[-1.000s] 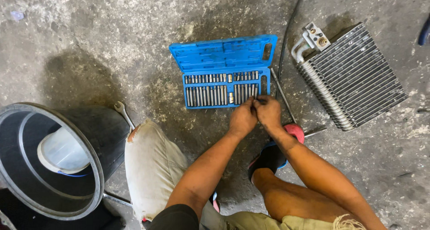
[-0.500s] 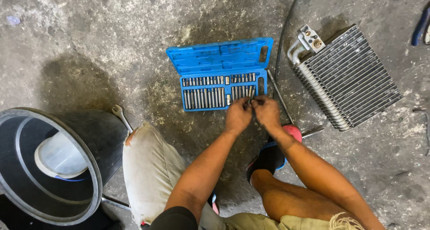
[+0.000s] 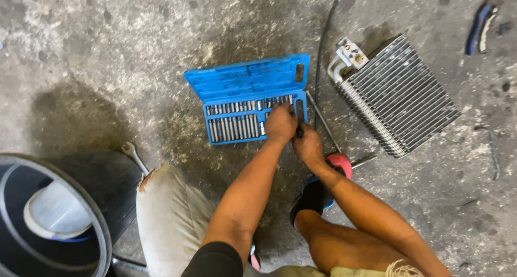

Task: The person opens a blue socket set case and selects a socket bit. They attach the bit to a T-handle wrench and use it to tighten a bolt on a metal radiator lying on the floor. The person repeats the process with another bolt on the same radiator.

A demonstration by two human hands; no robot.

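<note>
A: What sits farthest left?

B: A black round bin (image 3: pixel 64 212) with a wrench (image 3: pixel 133 156) beside it, on the concrete floor (image 3: pixel 107 56).

A: And in the middle?

B: An open blue bit set case (image 3: pixel 249 96). The left hand (image 3: pixel 281 124) rests on its lower right rows, fingers curled; the right hand (image 3: pixel 308 145), just beside, pinches a small dark bit (image 3: pixel 299 131).

A: Right of that?

B: A finned metal radiator core (image 3: pixel 396 96).
</note>
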